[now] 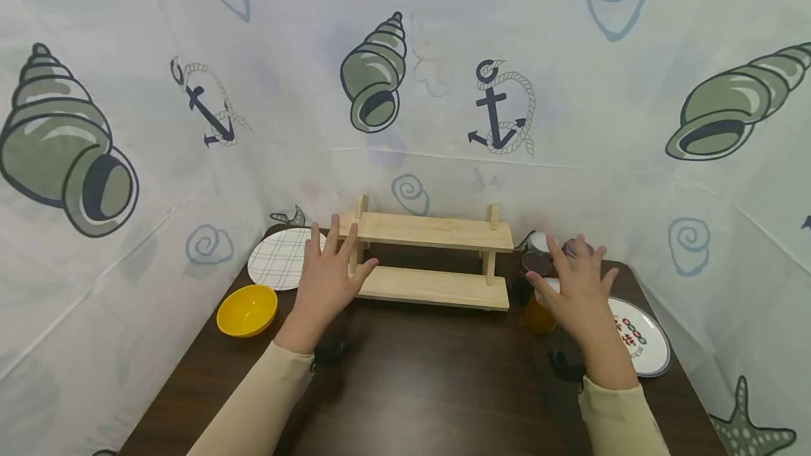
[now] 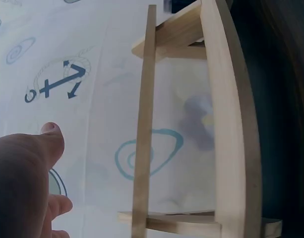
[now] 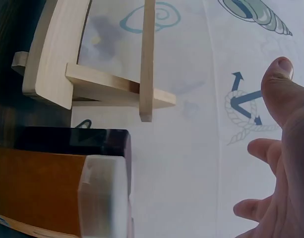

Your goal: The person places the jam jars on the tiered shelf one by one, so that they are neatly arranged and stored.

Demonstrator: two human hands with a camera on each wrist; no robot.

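Note:
A two-tier wooden shelf [image 1: 437, 287] stands at the back of the dark table. My left hand [image 1: 326, 283] is raised with its fingers spread, overlapping the shelf's left end in the head view; it holds nothing. Fingers apart and likewise holding nothing, my right hand [image 1: 579, 294] is up in front of several jars beside the shelf's right end. One is an orange-brown jar [image 3: 37, 191] with a whitish lid [image 3: 104, 198]; a dark jar [image 3: 67, 140] stands beside it. My right hand hides part of this group in the head view.
On the left lie a yellow bowl [image 1: 247, 312] and a white plate with a grid pattern [image 1: 279, 262]. A white plate with red decoration [image 1: 652, 347] is at the right edge, partly behind my right wrist. Patterned cloth [image 1: 443, 181] walls the table at the back and sides.

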